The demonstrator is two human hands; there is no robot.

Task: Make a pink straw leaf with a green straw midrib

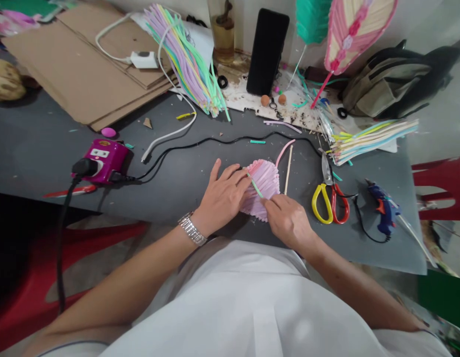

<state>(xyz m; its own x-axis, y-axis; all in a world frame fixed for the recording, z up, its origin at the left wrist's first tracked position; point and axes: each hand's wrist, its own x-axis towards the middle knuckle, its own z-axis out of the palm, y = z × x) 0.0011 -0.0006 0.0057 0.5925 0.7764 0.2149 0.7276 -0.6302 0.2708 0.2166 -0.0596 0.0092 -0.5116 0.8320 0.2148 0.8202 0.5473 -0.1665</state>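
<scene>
A lilac and pink fan-shaped piece (265, 181), made of fuzzy pipe cleaners, lies on the table in front of me. Across its top runs a green pipe cleaner (255, 185). My left hand (224, 196), wearing a metal watch, rests on the piece's left side with its fingers stretched out, the tips at the green pipe cleaner's upper end. At the lower end, the fingers of my right hand (287, 218) are closed on it. A pink pipe cleaner (284, 152) sticks up from the piece's top, beside a pale thin stick (288, 171).
Scissors (328, 191) and a blue glue gun (384, 208) lie to the right. A purple power socket (103, 161) with a black cable sits left. Behind are cardboard sheets (85, 74), a pipe-cleaner bundle (189, 64), an upright phone (267, 52) and a pink leaf-shaped fan (354, 34).
</scene>
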